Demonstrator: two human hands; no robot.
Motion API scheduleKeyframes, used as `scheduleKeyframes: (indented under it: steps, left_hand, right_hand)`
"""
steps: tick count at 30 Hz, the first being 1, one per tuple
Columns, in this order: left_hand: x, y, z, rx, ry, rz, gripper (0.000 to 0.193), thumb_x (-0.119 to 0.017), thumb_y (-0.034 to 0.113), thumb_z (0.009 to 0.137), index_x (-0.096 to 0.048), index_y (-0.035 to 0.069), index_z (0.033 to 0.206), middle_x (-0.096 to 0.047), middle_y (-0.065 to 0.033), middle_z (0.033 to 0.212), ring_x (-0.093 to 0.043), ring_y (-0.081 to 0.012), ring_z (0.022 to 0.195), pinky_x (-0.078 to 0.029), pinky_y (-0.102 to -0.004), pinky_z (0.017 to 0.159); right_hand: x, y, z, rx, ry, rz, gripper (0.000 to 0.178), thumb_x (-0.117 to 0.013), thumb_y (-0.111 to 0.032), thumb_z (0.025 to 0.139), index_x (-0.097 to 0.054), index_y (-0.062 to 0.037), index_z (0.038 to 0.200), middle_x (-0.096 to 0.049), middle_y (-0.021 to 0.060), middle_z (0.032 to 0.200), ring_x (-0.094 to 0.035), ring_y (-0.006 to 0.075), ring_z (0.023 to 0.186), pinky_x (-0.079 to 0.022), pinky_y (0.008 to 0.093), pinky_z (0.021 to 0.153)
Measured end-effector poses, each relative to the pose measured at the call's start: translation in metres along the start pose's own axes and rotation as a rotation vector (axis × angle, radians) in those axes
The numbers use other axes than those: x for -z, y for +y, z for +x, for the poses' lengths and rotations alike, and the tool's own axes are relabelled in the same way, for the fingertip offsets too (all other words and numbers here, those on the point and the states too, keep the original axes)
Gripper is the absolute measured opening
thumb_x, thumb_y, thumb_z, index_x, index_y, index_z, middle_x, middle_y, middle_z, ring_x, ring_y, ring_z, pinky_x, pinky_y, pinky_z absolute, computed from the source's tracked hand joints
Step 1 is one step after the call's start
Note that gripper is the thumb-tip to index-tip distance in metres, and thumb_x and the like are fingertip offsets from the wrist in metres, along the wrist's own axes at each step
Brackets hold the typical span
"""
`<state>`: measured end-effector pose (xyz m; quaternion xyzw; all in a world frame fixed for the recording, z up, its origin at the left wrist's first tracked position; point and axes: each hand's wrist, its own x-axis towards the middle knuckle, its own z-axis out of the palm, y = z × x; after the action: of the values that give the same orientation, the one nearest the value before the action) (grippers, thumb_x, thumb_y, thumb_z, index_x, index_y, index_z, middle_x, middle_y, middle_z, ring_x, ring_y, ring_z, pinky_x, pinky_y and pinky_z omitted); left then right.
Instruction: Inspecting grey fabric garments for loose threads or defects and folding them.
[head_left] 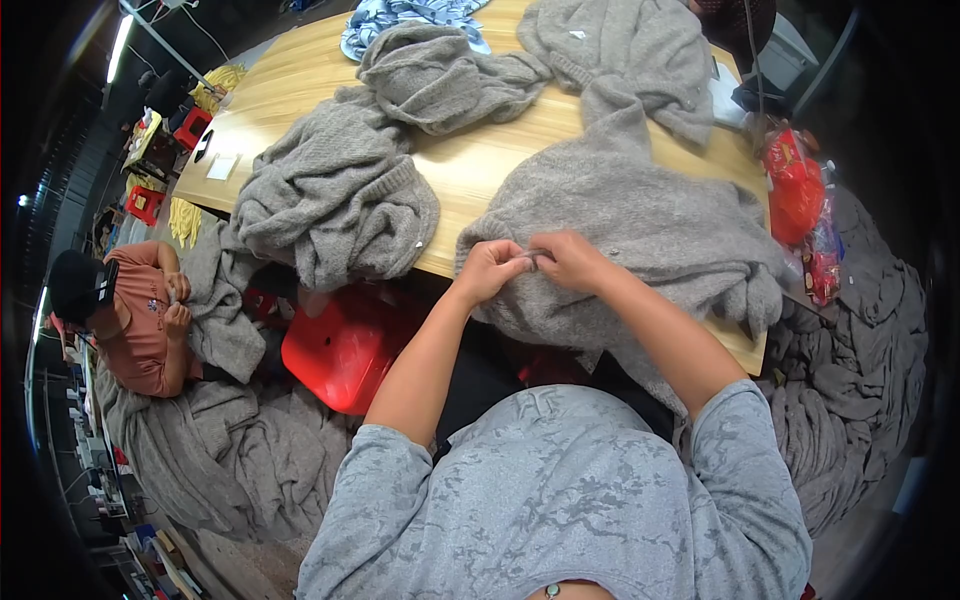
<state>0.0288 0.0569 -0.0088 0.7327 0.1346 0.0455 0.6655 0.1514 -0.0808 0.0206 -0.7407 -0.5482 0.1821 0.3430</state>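
A grey knitted sweater (630, 210) lies spread over the near right part of the table, its lower side hanging past the front edge. My left hand (490, 270) pinches the cloth at the sweater's left edge. Right beside it, my right hand (572, 261) pinches the same bit of knit, and the fingertips of both hands almost touch. The small fold between the fingers is mostly hidden, so I cannot make out any thread or tool there.
Grey knit heaps (335, 190) lie on the wooden table (465, 165), with light blue cloth (415, 22) at the back. A red stool (345, 350) stands left of me. A co-worker in an orange shirt (140, 335) handles grey knit. A red plastic bag (795, 190) hangs at right.
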Motion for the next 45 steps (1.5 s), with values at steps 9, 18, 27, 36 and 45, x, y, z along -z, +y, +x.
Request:
scheduleKeyframes:
  steps: [9,18,27,36,45]
  left_hand:
    - [0.002,-0.010,-0.001,-0.017,-0.033,-0.098,0.009,-0.057,0.014,0.085,-0.056,0.005,0.085,-0.049,0.0082,0.070,-0.040,0.0006,0.060,-0.032,-0.0159,0.052]
    - [-0.011,0.039,-0.006,-0.078,-0.057,0.385,0.017,-0.055,0.013,0.084,-0.055,0.004,0.098,-0.057,-0.0057,0.090,-0.053,-0.0139,0.071,-0.044,-0.0252,0.064]
    - [-0.057,0.068,0.017,-0.297,-0.069,0.853,0.014,-0.063,0.007,0.072,-0.062,0.000,0.084,-0.062,-0.0146,0.079,-0.059,-0.0266,0.077,-0.046,-0.0347,0.068]
    - [-0.056,0.054,0.011,-0.137,-0.016,0.605,0.010,-0.057,0.006,0.078,-0.059,0.000,0.085,-0.060,-0.0062,0.066,-0.055,-0.0097,0.057,-0.043,-0.0263,0.052]
    - [-0.056,0.045,0.004,0.228,-0.218,0.343,0.014,-0.058,0.013,0.078,-0.058,-0.001,0.080,-0.058,-0.0096,0.069,-0.055,-0.0153,0.064,-0.044,-0.0305,0.058]
  right_hand:
    - [0.051,-0.001,-0.044,-0.224,-0.085,0.094,0.019,-0.063,-0.020,0.073,-0.058,-0.0024,0.076,-0.058,0.0166,0.070,-0.057,0.0324,0.068,-0.043,0.0395,0.060]
    - [0.063,0.005,-0.095,-0.282,0.230,0.094,0.018,-0.063,-0.018,0.073,-0.058,-0.0007,0.078,-0.052,0.0107,0.061,-0.048,0.0185,0.056,-0.039,0.0331,0.055]
    - [0.060,0.003,-0.092,-0.238,0.308,0.050,0.021,-0.064,-0.019,0.071,-0.057,0.0001,0.078,-0.056,0.0147,0.076,-0.054,0.0299,0.069,-0.043,0.0366,0.063]
    - [0.009,0.013,-0.066,-0.143,0.317,-0.069,0.012,-0.062,-0.014,0.070,-0.055,-0.0052,0.073,-0.057,0.0104,0.073,-0.052,0.0288,0.078,-0.038,0.0405,0.074]
    - [0.001,0.010,-0.072,0.105,0.373,-0.322,0.010,-0.063,-0.008,0.065,-0.053,-0.0072,0.068,-0.055,0.0064,0.073,-0.050,0.0261,0.080,-0.036,0.0389,0.073]
